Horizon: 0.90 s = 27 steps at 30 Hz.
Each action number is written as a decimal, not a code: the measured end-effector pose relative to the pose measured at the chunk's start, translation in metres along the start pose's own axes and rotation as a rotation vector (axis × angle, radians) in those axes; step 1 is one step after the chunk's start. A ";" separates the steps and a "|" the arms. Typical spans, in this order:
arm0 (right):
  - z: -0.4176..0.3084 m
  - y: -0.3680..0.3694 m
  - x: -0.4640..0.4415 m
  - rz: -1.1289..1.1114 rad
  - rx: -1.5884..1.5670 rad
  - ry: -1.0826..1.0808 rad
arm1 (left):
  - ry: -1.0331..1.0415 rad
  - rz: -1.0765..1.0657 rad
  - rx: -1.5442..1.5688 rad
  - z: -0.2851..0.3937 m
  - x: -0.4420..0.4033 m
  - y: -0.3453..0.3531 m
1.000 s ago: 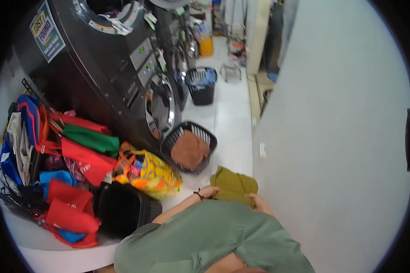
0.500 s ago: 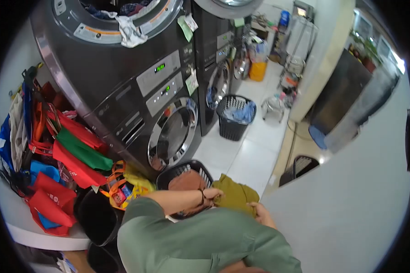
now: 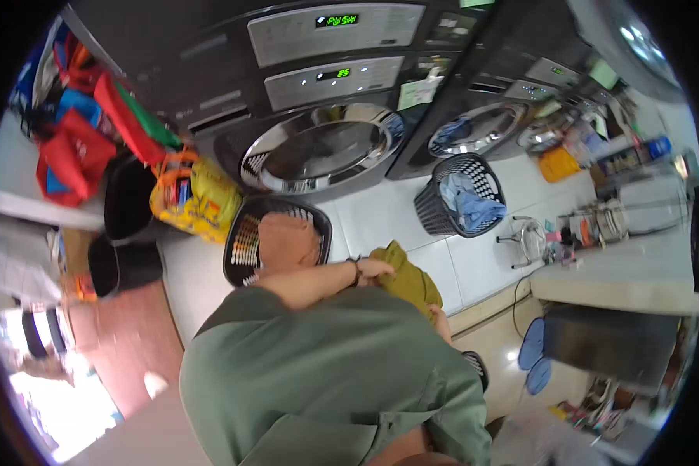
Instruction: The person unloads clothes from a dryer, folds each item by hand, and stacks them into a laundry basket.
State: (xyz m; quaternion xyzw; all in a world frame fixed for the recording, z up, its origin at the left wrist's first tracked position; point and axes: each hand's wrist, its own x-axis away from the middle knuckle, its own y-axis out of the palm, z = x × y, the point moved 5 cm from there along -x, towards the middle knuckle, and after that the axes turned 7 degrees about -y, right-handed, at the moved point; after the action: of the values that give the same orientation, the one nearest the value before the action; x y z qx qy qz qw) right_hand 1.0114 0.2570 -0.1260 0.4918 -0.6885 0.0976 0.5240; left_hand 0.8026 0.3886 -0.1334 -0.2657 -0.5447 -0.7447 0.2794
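Observation:
An olive-green folded cloth [image 3: 408,278] is held in front of my body, between both hands. My left hand [image 3: 375,270], with a dark band at the wrist, is closed on the cloth's upper left edge. At the cloth's lower right end my right hand [image 3: 440,322] grips it, partly hidden by my sleeve. Left of my forearm, a black basket [image 3: 324,227] stands on the floor with brown cloth [image 3: 287,239] inside. Farther right, another black basket [image 3: 429,212] contains blue cloth [image 3: 474,203].
Front-loading machines [image 3: 326,147] line the far side. To the left are a yellow bag [image 3: 210,203], red bags [image 3: 76,155] and black bins [image 3: 126,266]. A metal stool [image 3: 530,242] stands at the right, with blue slippers [image 3: 533,343] on the floor beyond a raised edge.
The view has swung to the right and the machines appear nearer. Both hands still hold the olive-green cloth, which now lies more slanted. The brown cloth's basket shows left of my forearm.

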 end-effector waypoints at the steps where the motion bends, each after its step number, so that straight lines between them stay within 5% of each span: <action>1: -0.020 0.002 -0.004 0.024 0.027 0.017 | -0.045 0.093 -0.104 0.029 0.015 0.019; 6: -0.141 0.021 -0.003 0.206 0.171 -0.003 | -0.028 0.015 0.138 0.082 -0.065 0.037; 9: -0.191 0.025 -0.014 0.230 0.244 0.025 | -0.007 0.309 -0.083 0.108 -0.088 0.037; 10: -0.201 0.023 -0.025 0.201 0.261 0.055 | 0.045 0.244 0.049 0.107 -0.100 0.036; 13: -0.226 0.019 -0.059 0.082 0.310 0.167 | 0.073 0.448 -0.391 0.128 -0.118 0.021; 15: -0.246 0.015 -0.076 0.020 0.370 0.230 | 0.110 0.176 0.373 0.109 -0.128 0.037; 17: -0.271 0.014 -0.089 0.031 0.496 0.256 | 0.233 0.115 0.527 0.081 -0.167 0.019; 18: -0.286 0.015 -0.096 0.047 0.574 0.264 | 0.148 0.288 0.395 0.097 -0.137 0.047; 20: -0.284 -0.009 -0.141 -0.258 0.506 0.348 | 0.276 0.391 0.503 0.098 -0.136 0.067; 22: -0.295 -0.010 -0.151 -0.254 0.517 0.406 | 0.106 0.563 0.091 0.062 -0.164 0.025; 27: -0.279 -0.023 -0.194 -0.276 0.593 0.591 | 0.280 0.747 0.391 0.057 -0.129 0.086</action>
State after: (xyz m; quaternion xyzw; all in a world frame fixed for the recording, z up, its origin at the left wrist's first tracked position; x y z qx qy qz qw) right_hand 1.1973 0.5390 -0.1728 0.6592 -0.3791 0.3565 0.5428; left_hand 0.9596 0.4383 -0.1517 -0.2831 -0.4988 -0.5046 0.6453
